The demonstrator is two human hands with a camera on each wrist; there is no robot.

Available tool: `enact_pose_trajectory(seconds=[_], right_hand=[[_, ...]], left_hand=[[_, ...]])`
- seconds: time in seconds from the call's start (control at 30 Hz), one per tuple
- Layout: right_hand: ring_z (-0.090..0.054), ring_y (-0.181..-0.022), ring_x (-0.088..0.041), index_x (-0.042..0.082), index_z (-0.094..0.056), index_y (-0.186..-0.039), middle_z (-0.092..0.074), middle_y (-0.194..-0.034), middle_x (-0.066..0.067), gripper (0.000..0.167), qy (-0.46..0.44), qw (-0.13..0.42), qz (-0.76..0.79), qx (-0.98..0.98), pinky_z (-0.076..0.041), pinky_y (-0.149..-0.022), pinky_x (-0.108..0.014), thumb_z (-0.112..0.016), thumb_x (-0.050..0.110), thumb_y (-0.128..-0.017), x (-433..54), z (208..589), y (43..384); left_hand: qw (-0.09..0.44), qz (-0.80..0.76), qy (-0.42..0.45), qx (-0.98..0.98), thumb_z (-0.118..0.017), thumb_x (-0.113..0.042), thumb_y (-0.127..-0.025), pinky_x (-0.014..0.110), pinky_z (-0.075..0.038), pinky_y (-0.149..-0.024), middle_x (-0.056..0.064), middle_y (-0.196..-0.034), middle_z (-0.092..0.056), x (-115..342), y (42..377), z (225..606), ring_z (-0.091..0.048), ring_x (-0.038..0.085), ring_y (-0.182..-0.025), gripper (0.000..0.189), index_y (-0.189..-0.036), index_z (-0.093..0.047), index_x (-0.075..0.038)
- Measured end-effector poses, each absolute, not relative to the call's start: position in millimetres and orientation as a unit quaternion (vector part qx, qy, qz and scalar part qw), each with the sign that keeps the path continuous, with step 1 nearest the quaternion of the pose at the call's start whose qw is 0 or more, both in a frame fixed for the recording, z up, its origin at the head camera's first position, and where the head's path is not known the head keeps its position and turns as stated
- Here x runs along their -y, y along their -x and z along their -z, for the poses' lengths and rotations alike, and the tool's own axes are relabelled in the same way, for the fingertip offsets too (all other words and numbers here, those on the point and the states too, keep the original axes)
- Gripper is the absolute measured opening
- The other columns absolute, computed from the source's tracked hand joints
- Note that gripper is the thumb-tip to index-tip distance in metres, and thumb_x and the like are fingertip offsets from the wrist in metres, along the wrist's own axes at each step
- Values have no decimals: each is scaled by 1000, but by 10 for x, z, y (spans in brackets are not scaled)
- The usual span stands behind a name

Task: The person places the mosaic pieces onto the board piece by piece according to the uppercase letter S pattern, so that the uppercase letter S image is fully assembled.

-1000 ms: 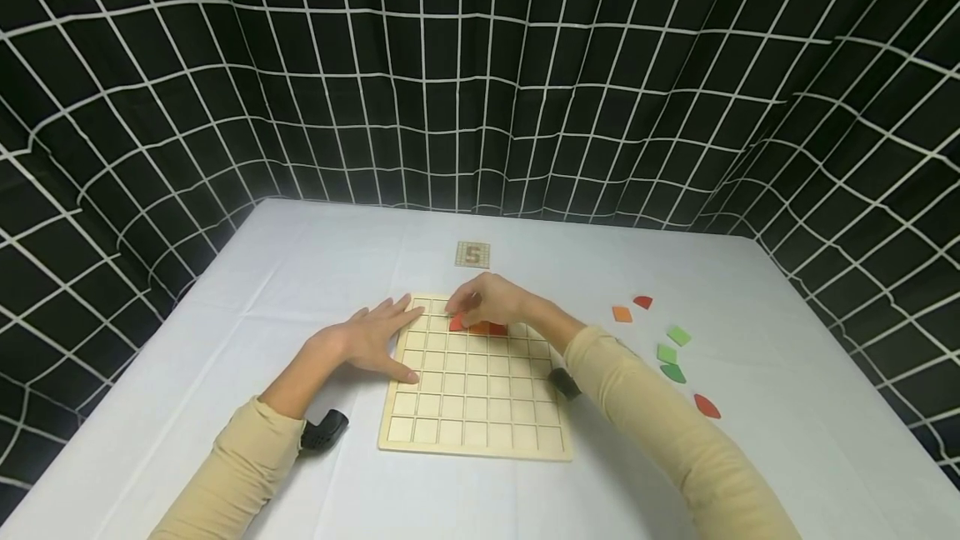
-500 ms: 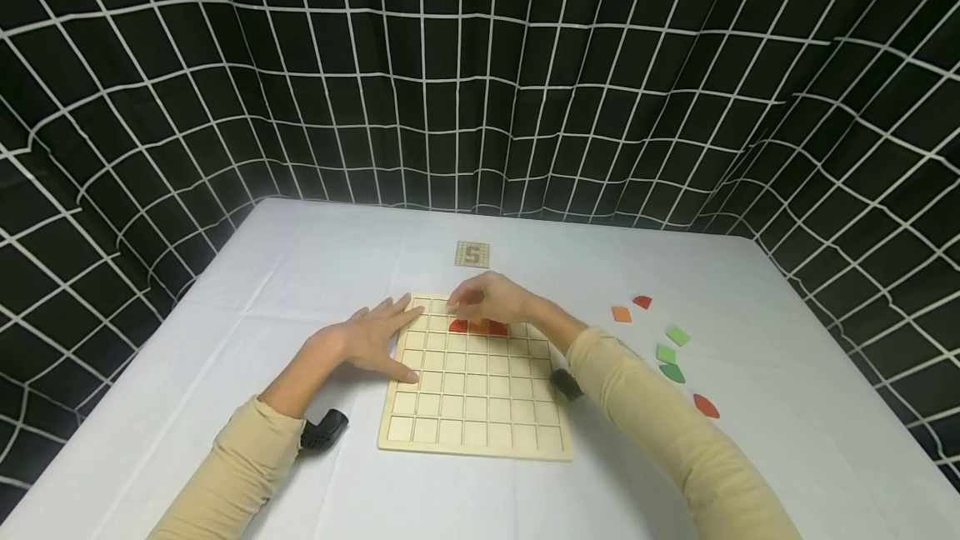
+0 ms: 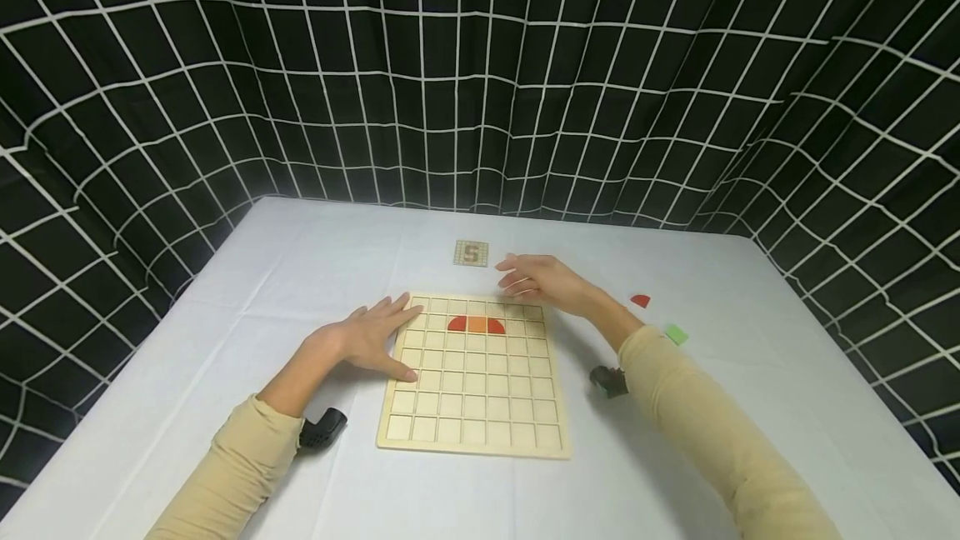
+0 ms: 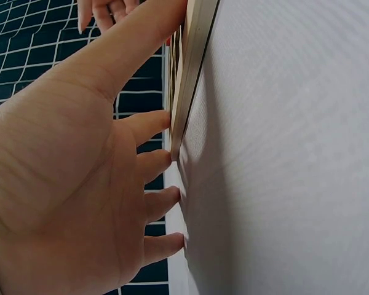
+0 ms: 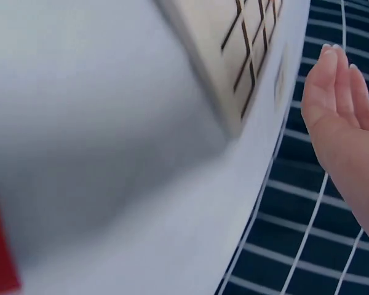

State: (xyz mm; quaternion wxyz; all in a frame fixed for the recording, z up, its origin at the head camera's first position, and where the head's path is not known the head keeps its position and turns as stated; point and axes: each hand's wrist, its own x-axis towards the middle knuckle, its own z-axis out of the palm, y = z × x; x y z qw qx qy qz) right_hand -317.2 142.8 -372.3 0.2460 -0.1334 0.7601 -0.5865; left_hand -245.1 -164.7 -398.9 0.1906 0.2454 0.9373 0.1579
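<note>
My left hand (image 3: 370, 338) lies spread along the left edge of a wooden grid board (image 3: 474, 436); thumb and index finger rest on the board. In the left wrist view its fingertips (image 4: 163, 246) touch down beside the board's edge. My right hand (image 3: 551, 282) hovers past the board's far right corner with relaxed fingers and nothing in them. Near the top of the grid sit a red quarter-round piece (image 3: 458, 323), an orange square (image 3: 477, 324) and another red quarter-round piece (image 3: 496, 326), side by side in one row.
A small card with an S pattern (image 3: 471, 253) lies beyond the board. To the right, a red quarter-round tile (image 3: 641, 301) and a light green square (image 3: 676, 334) lie on the white table (image 3: 300, 248); the right arm hides other pieces. A black gridded curtain (image 3: 480, 90) surrounds the table.
My right hand has let go of the left red piece, lifted off the board and moved right. Its fingers have loosened. The left hand has stayed still.
</note>
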Motion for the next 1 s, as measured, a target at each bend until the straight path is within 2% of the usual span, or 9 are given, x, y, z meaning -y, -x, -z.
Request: enact_pose_trajectory(seconds=[0.17, 0.47, 0.6, 0.77, 0.9, 1.0], right_hand=[[-46, -121, -42, -7, -39, -140, -48, -130, -30, 52, 114, 242, 608, -747, -40, -102, -42, -41, 30, -104, -1724, 3655, 3174], [-41, -125, -43, -7, -32, -143, -42, -133, -33, 58, 95, 225, 601, -761, -35, -106, -44, -40, 35, -103, -2206, 3635, 3117], [-40, -127, -41, -6, -31, -144, -41, -135, -32, 63, 79, 222, 593, -770, -37, -105, -39, -42, 40, -102, -2448, 3651, 3077], [-45, -124, -38, -6, -28, -145, -41, -135, -31, 66, 67, 211, 580, -784, -45, -97, -29, -41, 41, -102, -2756, 3697, 3008], [-48, -121, -35, -7, -27, -145, -39, -136, -32, 66, 63, 196, 575, -792, -45, -97, -29, -42, 40, -102, -2986, 3719, 2934], [-45, -124, -33, -4, -24, -147, -37, -139, -30, 69, 48, 191, 562, -803, -41, -101, -32, -43, 43, -101, -3137, 3730, 2882]], left_hand=[[191, -159, -245, -937, -73, -59, -73, 61, -7, -110, 20, -157, -5, 1646, 2453, 3984, -4, 41, -142, 108, -152, -20, -7], [193, -157, -246, -937, -73, -59, -74, 61, -7, -110, 20, -157, -5, 1640, 2449, 3973, -4, 41, -141, 108, -152, -20, -7], [195, -156, -245, -937, -72, -60, -74, 61, -7, -110, 20, -157, -4, 1641, 2450, 3969, -4, 41, -142, 108, -153, -19, -8], [197, -156, -245, -936, -72, -60, -74, 61, -6, -110, 20, -157, -3, 1645, 2451, 3969, -3, 41, -142, 109, -153, -18, -8], [198, -155, -244, -937, -72, -61, -73, 60, -5, -111, 18, -157, -3, 1647, 2450, 3972, -2, 39, -142, 110, -153, -17, -9], [199, -152, -241, -938, -72, -62, -73, 59, -5, -111, 17, -158, -2, 1652, 2448, 3982, -2, 38, -142, 110, -154, -17, -11]])
